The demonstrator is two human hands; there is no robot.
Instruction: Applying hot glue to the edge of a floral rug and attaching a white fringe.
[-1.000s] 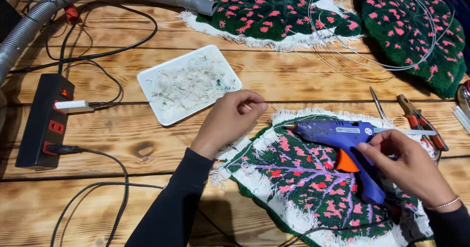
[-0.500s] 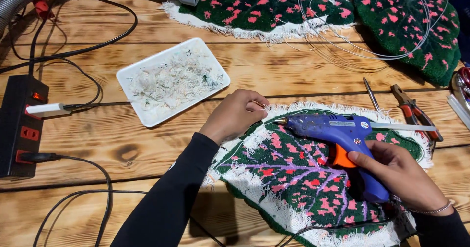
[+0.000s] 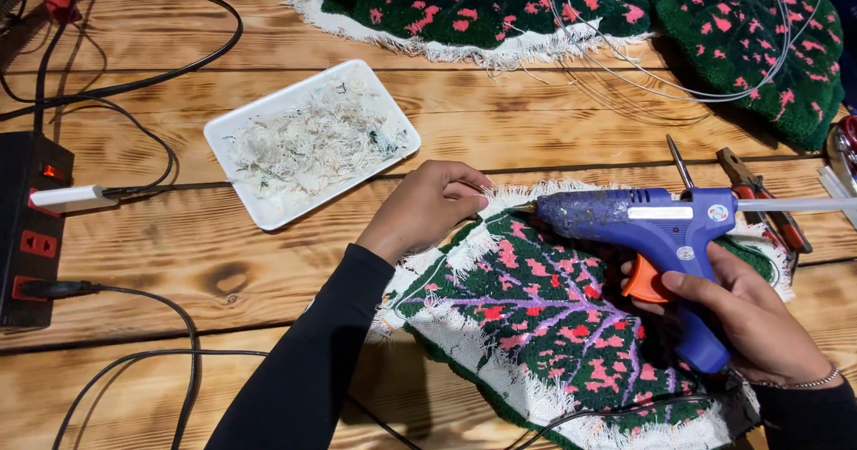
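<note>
Wooden worktop (image 3: 500, 129) carries a leaf rug (image 3: 553, 325). Left hand (image 3: 428, 209) pinches its frayed edge; just right of that grip, right hand (image 3: 750, 316) is clenched around a glue gun (image 3: 652, 236). Rug looks soft, floppy (hold the backing edge).

You've got bare bench (image 3: 268, 271) betw. the white tray (image 3: 268, 213) & your left hand (image 3: 428, 209), open down to the near edge. Left is blocked: power strip (image 3: 31, 227) & cables (image 3: 152, 343). Right: pliers (image 3: 759, 195) just past the glue gun (image 3: 643, 222). Far side: wire loops (image 3: 678, 84) on green pieces.
</note>
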